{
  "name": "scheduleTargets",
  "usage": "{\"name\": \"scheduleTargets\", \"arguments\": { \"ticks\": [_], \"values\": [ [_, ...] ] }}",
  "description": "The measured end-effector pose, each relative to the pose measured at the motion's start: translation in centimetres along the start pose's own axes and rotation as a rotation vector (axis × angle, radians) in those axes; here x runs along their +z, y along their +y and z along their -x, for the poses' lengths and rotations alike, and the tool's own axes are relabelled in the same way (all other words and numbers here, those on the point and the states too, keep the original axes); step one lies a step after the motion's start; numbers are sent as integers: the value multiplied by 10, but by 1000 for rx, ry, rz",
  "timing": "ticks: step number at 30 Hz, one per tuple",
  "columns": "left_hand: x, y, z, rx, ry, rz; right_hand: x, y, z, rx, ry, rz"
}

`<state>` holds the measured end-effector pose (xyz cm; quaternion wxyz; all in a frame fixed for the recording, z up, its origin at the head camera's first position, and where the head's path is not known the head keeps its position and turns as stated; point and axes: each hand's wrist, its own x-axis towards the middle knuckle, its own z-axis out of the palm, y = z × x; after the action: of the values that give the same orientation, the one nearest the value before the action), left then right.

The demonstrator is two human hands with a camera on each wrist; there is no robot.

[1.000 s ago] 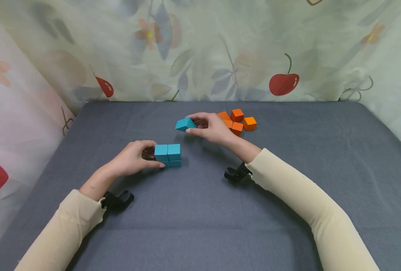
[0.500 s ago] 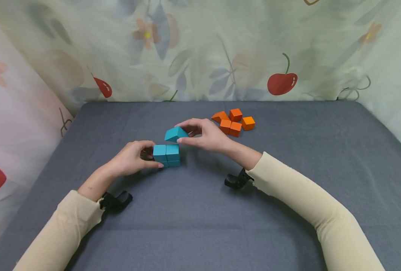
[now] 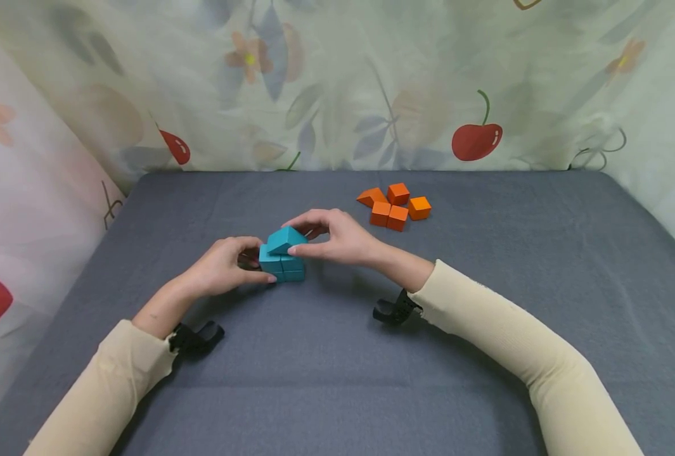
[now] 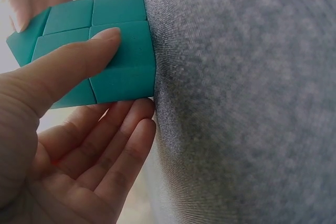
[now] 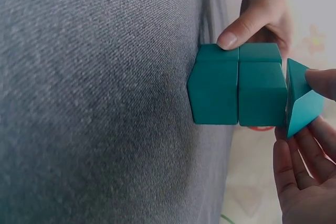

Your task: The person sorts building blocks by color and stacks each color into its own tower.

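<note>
Teal wedge block (image 3: 286, 239), tilted, pinched by right hand (image 3: 337, 239) at top of teal cube stack (image 3: 282, 266) mid-tabletop (image 3: 485, 304). Left hand (image 3: 223, 266) holds stack's left side, thumb on near face. Right wrist view shows stack two layers deep; head view hides this. Contact between wedge and stack unclear, seemingly touching. Half second earlier wedge hung higher, farther back. Orange blocks (image 3: 395, 204) unmoved.

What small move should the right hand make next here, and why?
Probably level the tilted teal cube and lower it flat. The right hand holds it cocked over the teal stack, which the left hand grips.
</note>
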<state>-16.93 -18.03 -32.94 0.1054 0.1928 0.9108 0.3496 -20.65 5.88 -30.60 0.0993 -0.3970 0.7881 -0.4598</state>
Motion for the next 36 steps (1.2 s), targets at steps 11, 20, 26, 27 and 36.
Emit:
{"name": "scheduleTargets", "arguments": {
  "ticks": [11, 20, 26, 27, 36],
  "values": [
    [0, -1, -1, 15, -3, 7, 9, -1, -4, 4, -14, -9],
    [0, -3, -1, 27, -4, 4, 12, -1, -4, 12, -9, -25],
    [0, -2, -1, 30, -3, -6, 10, 0, -2, 9, -3, -33],
    [0, -2, -1, 30, -4, -8, 10, 0, -2, 8, -2, -34],
    [2, 2, 1, 40, -6, -76, 10, 1, 0, 28, -16, -40]
  ]
}}
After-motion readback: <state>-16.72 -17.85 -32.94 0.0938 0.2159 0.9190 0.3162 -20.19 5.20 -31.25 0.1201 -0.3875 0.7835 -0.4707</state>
